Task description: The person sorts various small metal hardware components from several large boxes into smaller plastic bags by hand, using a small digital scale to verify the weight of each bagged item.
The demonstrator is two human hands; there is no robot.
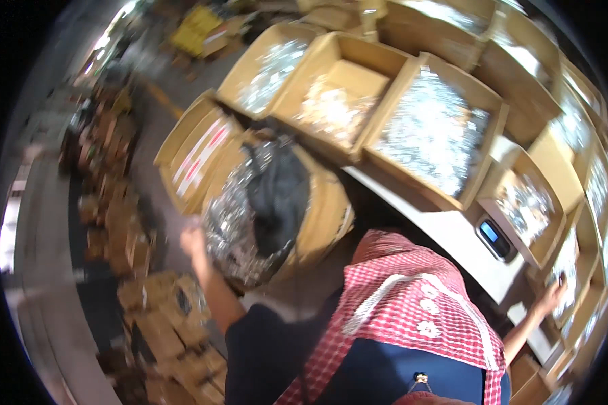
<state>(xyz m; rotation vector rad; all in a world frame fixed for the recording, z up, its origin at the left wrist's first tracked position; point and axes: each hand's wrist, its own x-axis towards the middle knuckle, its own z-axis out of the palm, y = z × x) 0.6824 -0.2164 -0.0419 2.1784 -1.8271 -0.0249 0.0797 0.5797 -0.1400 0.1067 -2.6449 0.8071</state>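
My left hand (193, 241) is at the left side of a large cardboard box (327, 202), close to its rim; motion blur hides how the fingers lie. Clear plastic packets (233, 226) and a black bag (277, 192) fill that box. On the far right, my right hand (551, 297) is raised beside an open carton (567, 266) of shiny packets. Its fingers look closed, with a small dark thing at their tips that is too blurred to name.
Open cartons of shiny packets (429, 125) line the white table (446, 233). A dark device with a lit blue screen (490, 233) lies by a smaller carton (523, 202). Flattened cardboard (162, 324) is piled on the floor at left. A red checked apron (412, 290) covers my front.
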